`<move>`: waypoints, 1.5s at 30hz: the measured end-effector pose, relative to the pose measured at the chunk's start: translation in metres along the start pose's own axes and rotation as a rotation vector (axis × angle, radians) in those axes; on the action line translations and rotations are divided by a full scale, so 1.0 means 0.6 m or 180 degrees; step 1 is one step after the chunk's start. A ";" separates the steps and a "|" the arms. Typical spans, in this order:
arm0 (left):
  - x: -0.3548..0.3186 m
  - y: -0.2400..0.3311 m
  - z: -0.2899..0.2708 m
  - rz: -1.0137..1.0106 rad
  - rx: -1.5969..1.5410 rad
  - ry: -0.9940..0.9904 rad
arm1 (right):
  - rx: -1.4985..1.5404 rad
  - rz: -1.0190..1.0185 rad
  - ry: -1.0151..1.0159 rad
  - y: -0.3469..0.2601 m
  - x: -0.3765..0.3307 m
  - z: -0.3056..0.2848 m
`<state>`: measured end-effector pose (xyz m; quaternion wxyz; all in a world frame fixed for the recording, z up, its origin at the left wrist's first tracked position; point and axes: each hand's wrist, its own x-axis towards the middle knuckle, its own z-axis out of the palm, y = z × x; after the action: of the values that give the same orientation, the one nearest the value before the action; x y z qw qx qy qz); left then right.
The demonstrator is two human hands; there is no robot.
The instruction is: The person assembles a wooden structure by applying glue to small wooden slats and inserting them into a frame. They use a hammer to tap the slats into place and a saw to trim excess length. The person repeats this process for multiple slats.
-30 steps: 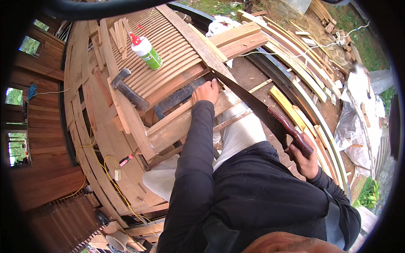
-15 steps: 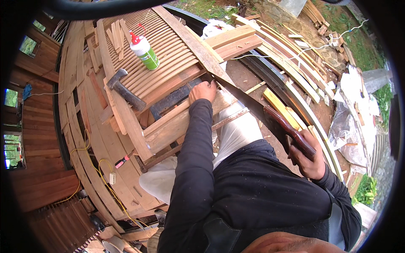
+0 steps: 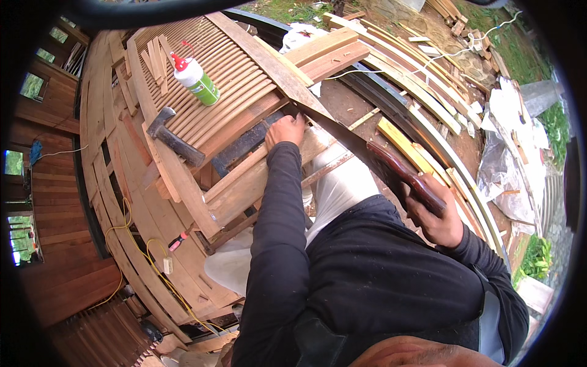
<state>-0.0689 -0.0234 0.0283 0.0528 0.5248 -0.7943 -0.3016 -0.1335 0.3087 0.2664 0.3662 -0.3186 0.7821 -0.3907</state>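
My right hand [image 3: 437,214] is wrapped round the dark brown handle of a handsaw [image 3: 398,169]. The saw's dark blade slants up and left, its far end close beside the fingers of my left hand [image 3: 285,130]. That hand is closed on the end of a narrow wooden strip [image 3: 238,173], at the near end of a slatted wooden panel [image 3: 211,58]. Where the blade meets the wood is hard to make out. A hammer [image 3: 177,139] lies on the panel's left part, and a white-and-green glue bottle with a red cap [image 3: 197,82] lies on the slats.
Loose wooden offcuts [image 3: 156,61] rest on the panel. Planks floor the left side, crossed by a yellow cord [image 3: 162,278], with a pink-handled tool [image 3: 178,240] near the panel's corner. Long boards [image 3: 422,110] and crumpled plastic sheeting [image 3: 510,165] lie at the right.
The whole view has shifted slightly, with the scene sliding left. Both hands keep their holds, and the saw shows little movement against the wood.
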 end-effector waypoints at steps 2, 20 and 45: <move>0.000 -0.005 -0.003 -0.0027 0.0046 -0.0012 | 0.0084 0.0281 -0.0115 -0.027 -0.014 -0.012; 0.009 -0.006 0.015 0.0077 0.0068 0.0129 | 0.0015 -0.0380 0.0058 0.058 0.026 0.023; 0.012 -0.013 0.009 -0.0008 0.0157 0.0113 | -0.0110 -0.0540 -0.0001 0.095 0.020 0.012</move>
<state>-0.0679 -0.0295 0.0181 0.0536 0.5321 -0.7998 -0.2726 -0.1459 0.3245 0.2111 0.3263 -0.3901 0.7589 -0.4067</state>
